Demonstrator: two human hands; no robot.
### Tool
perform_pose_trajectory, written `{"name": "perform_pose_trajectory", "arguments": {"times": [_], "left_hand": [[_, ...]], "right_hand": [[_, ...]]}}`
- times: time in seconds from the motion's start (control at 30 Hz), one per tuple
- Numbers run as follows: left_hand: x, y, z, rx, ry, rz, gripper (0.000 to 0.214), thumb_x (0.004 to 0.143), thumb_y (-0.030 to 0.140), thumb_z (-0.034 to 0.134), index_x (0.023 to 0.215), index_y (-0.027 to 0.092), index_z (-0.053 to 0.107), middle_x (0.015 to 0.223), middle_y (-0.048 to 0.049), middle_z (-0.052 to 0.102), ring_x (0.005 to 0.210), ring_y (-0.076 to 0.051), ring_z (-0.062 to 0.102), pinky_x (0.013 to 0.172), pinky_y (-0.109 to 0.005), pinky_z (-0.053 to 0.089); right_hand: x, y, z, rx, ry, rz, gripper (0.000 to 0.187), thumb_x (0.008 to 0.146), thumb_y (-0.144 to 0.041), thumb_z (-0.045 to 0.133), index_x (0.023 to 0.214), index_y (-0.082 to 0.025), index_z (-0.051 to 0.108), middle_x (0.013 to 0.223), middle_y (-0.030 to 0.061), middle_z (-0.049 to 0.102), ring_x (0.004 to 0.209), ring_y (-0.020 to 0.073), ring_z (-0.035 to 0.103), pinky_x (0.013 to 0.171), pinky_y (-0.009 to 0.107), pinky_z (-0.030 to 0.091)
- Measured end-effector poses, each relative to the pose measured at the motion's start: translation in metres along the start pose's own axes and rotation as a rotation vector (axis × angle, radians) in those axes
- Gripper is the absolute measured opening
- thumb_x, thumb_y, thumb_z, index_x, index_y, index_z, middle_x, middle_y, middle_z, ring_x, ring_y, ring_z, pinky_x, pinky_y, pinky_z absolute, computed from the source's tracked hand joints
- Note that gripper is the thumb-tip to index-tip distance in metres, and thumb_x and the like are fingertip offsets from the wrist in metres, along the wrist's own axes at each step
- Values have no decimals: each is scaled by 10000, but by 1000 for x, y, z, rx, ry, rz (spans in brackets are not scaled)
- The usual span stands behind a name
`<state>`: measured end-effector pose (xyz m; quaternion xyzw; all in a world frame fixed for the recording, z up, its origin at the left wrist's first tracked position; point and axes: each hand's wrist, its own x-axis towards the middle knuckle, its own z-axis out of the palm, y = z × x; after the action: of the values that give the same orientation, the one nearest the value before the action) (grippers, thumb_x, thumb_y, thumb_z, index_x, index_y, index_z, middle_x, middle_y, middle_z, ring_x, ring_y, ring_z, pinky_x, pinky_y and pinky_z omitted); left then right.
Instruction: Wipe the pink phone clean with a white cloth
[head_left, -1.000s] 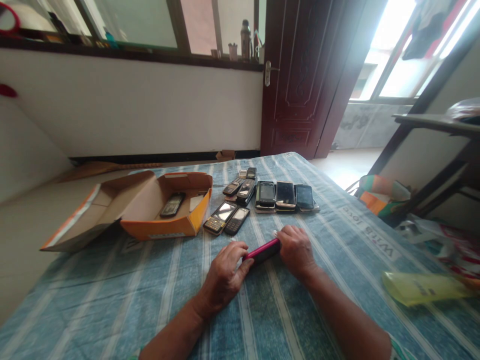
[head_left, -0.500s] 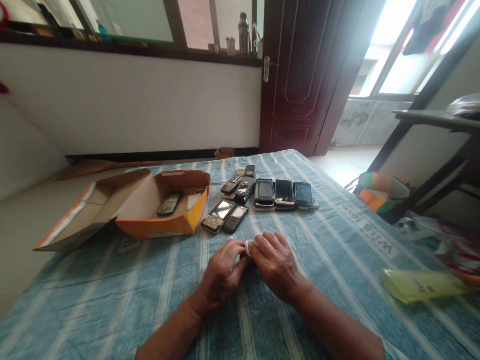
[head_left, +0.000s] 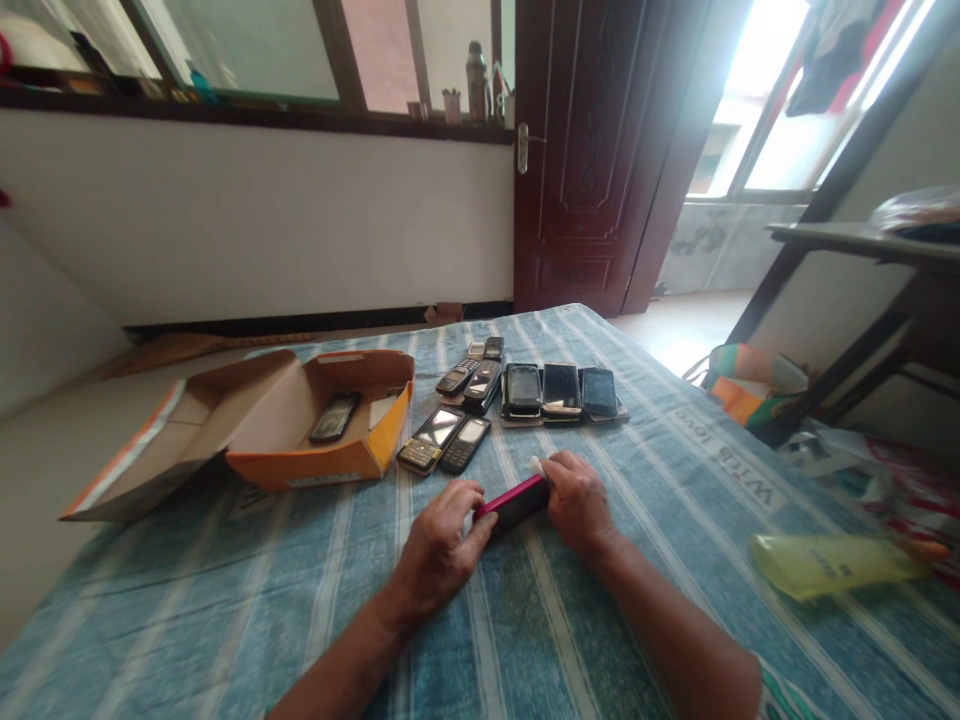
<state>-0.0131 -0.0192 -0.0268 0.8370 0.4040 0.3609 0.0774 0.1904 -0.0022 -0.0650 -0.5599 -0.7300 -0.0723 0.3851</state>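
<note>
A pink-edged phone [head_left: 514, 502] stands on its side on the blue striped cloth [head_left: 660, 480]. My left hand [head_left: 439, 545] grips its near left end with curled fingers. My right hand [head_left: 577, 500] is closed over its right end, and a bit of white cloth or tissue [head_left: 535, 464] shows at the fingertips. Just beyond lie several phones: two keypad phones [head_left: 444, 441], a small cluster [head_left: 474, 377] and a row of three touchscreen phones [head_left: 561, 390].
An open orange cardboard box [head_left: 330, 462] with a dark phone [head_left: 334, 417] inside sits at the left, its lid folded out. A yellow-green plastic bottle [head_left: 832, 562] lies at the right. The bed edge, a dark door and a metal frame stand beyond.
Half a second ago my right hand covered the phone close against my left hand. It has slid back to the right end, so the pink edge shows again.
</note>
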Motion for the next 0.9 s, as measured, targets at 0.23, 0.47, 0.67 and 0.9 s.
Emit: {"name": "perform_pose_trajectory", "arguments": {"times": [0.23, 0.47, 0.67, 0.9], "left_hand": [[28, 10, 4, 25, -190, -152, 187, 835, 319, 592, 704, 191, 553, 763, -25, 603, 680, -160, 594, 640, -262, 485], [72, 23, 25, 151, -416, -99, 190, 846, 259, 543, 701, 188, 643, 738, -44, 641, 685, -185, 610, 621, -268, 429], [77, 24, 31, 142, -482, -108, 253, 870, 203, 488, 657, 184, 623, 714, -42, 643, 668, -173, 611, 630, -261, 439], [66, 20, 28, -68, -167, -69, 167, 870, 189, 495, 749, 173, 609, 854, -69, 657, 814, -181, 634, 773, -294, 514]], "right_hand": [[-1, 0, 1, -27, -22, 16, 203, 899, -112, 518, 782, -208, 653, 778, 11, 604, 733, 151, 504, 665, 273, 307], [-2, 1, 5, -51, -13, 28, 192, 854, -89, 536, 733, -212, 619, 770, 11, 598, 734, 162, 500, 645, 290, 296], [-2, 0, 5, -23, -30, 50, 185, 834, -72, 542, 740, -207, 626, 775, 15, 606, 739, 167, 501, 663, 290, 313], [0, 2, 3, 38, -41, 72, 219, 855, -80, 514, 750, -200, 663, 771, 26, 617, 737, 157, 519, 673, 270, 348]]}}
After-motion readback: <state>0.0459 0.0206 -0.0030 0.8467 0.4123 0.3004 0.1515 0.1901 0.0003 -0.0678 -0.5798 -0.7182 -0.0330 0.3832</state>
